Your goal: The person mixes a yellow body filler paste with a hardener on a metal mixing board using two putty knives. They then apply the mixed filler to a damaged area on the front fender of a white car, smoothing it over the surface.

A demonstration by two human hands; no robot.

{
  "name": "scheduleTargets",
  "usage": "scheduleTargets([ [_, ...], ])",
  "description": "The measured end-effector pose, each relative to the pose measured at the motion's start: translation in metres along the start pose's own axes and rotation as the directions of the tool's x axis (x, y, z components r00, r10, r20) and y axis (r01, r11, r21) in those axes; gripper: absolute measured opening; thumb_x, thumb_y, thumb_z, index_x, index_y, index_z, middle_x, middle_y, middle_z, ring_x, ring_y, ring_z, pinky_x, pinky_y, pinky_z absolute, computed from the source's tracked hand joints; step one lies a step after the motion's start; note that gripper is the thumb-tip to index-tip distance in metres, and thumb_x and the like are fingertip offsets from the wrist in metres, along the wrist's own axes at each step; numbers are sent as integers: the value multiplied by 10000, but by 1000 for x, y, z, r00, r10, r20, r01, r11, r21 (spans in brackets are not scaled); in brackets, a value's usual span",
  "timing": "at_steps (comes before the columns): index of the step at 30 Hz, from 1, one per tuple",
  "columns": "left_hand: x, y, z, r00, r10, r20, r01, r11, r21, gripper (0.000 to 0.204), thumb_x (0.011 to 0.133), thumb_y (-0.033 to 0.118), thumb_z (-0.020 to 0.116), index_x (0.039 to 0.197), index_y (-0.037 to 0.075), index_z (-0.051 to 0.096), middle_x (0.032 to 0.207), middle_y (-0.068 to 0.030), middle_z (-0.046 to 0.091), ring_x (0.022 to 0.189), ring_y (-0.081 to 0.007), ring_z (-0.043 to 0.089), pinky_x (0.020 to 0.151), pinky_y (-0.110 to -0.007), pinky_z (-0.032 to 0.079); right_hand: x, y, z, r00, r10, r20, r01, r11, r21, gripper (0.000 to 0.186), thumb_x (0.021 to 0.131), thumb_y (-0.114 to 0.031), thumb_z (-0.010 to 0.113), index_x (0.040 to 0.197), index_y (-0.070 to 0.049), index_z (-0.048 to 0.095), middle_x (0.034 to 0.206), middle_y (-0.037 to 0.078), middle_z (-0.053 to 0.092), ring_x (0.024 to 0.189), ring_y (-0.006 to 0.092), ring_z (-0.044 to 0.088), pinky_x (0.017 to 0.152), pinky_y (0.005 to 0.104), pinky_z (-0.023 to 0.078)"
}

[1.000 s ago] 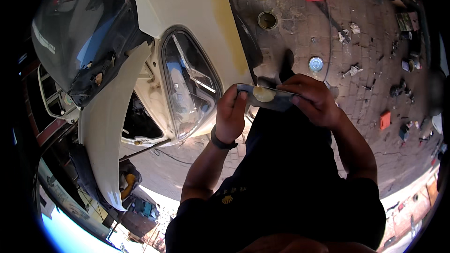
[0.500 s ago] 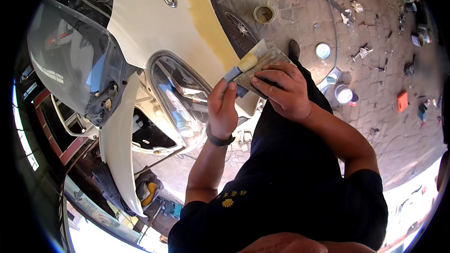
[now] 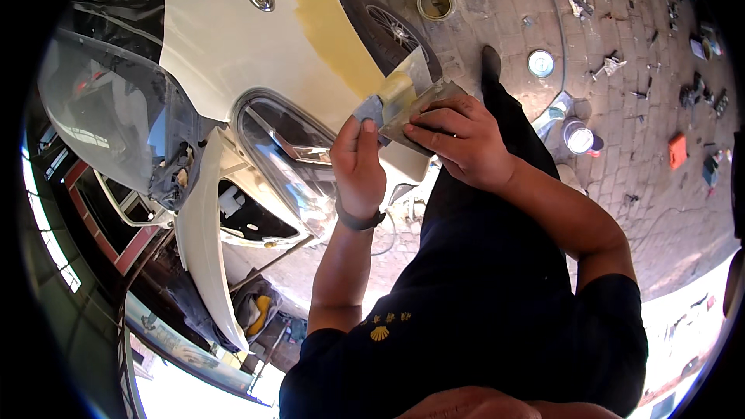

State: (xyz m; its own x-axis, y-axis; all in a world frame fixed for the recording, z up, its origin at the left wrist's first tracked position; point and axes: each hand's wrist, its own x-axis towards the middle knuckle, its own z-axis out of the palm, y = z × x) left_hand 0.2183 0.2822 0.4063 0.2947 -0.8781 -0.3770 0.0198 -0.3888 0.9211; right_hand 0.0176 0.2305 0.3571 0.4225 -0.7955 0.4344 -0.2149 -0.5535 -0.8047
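My left hand [image 3: 358, 171], with a dark band on its wrist, is closed on the blue-grey grip of a putty spreader [image 3: 368, 110]. Its wide pale blade points up and away, smeared with yellow putty [image 3: 397, 88]. My right hand [image 3: 466, 140] grips a flat grey putty-stained plate [image 3: 411, 115], fingers bent over its near face. Spreader and plate meet or overlap between my hands; the exact contact is hidden. Just beyond them is the white car body [image 3: 209, 39], with a broad yellow filler patch [image 3: 330, 31] running toward the wheel [image 3: 390, 27].
An open can [image 3: 436, 5] stands on the brick paving near the wheel. Further right are a round lid or tin [image 3: 541, 64], a white tub [image 3: 576, 136], an orange-red object [image 3: 677, 152] and scattered scraps. A hose [image 3: 557, 15] crosses the paving. An open car door [image 3: 203, 240] is at left.
Both hands have shifted slightly left with their tools. The spreader's blade has tilted, and its putty shows as a wider smear than the earlier lump. The whole view has turned a little.
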Motion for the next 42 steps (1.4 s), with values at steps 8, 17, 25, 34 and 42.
scheduleTargets([
  [8,52,38,-74,935,327,-140,-353,901,-253,347,1109,116,469,1392,-67,554,1395,-216,633,1294,-329,622,1131,-521,487,-56,56,41,428,759,490,-834,122,538,225,981,-58,638,1183,-10,726,1025,74,718,908,146,676,810,336,530],
  [17,143,49,-63,918,344,-196,-379,906,-187,417,1109,127,456,1449,-113,477,1524,-262,512,1413,-368,519,1236,-571,377,-120,122,181,254,857,448,-848,-26,530,273,992,-167,648,1184,12,723,895,78,695,730,115,606,667,326,491],
  [25,190,58,-61,920,374,-119,-389,906,-165,465,1101,160,463,1474,-118,449,1516,-253,533,1416,-349,525,1267,-548,336,-100,116,207,433,876,211,-852,322,414,304,1001,-159,591,1233,-16,727,1190,197,696,1078,343,687,949,390,518],
  [34,213,86,-55,917,386,97,-335,880,-337,451,1084,71,408,1452,-189,402,1520,-330,465,1446,-418,456,1301,-549,284,-88,83,207,408,889,208,-862,300,408,316,976,-82,596,1258,-1,716,1133,155,660,1052,330,668,921,383,512],
  [42,210,88,-44,887,447,-117,-456,888,-65,492,1087,87,405,1487,-193,347,1552,-326,427,1461,-405,441,1305,-539,277,-83,21,201,427,872,238,-843,288,454,349,970,-6,598,1305,8,696,1111,134,626,1067,260,642,928,319,507],
])
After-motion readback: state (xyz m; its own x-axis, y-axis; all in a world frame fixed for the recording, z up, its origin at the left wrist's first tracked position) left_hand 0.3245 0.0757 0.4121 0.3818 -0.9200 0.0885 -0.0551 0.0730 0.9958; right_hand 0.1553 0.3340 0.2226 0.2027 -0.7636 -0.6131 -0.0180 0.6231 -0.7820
